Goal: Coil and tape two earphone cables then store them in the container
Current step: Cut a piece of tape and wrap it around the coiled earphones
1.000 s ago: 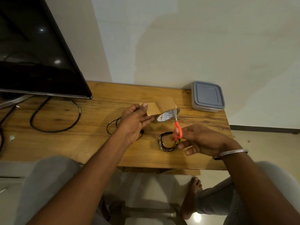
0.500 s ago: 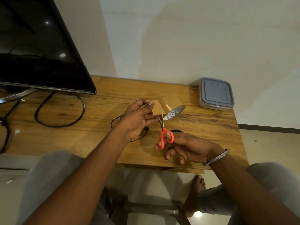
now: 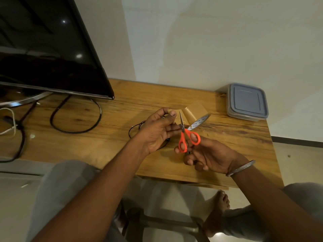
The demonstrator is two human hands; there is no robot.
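Note:
My left hand [image 3: 158, 130] pinches the free end of brown tape pulled off the tape roll [image 3: 194, 114], which lies on the wooden table [image 3: 236, 140]. In my right hand [image 3: 208, 154] are orange-handled scissors [image 3: 186, 135], blades pointing up at the stretched tape just right of my left thumb. A black earphone cable [image 3: 135, 129] lies in a loop on the table, mostly under my left hand. The second cable is hidden under my right hand. The closed container [image 3: 247, 102] with a grey-blue lid sits at the table's far right corner.
A black monitor [image 3: 43, 46] on a metal stand fills the far left of the table. Thick black cables [image 3: 76, 130] loop beneath it, and a white cord [image 3: 10, 123] lies at the left edge. A wall runs behind the table. My knees and a foot show below.
My right hand has brought the scissors from over the coiled cable leftward and up to the stretched tape. That coiled cable is now hidden under the hand. The view has shifted slightly.

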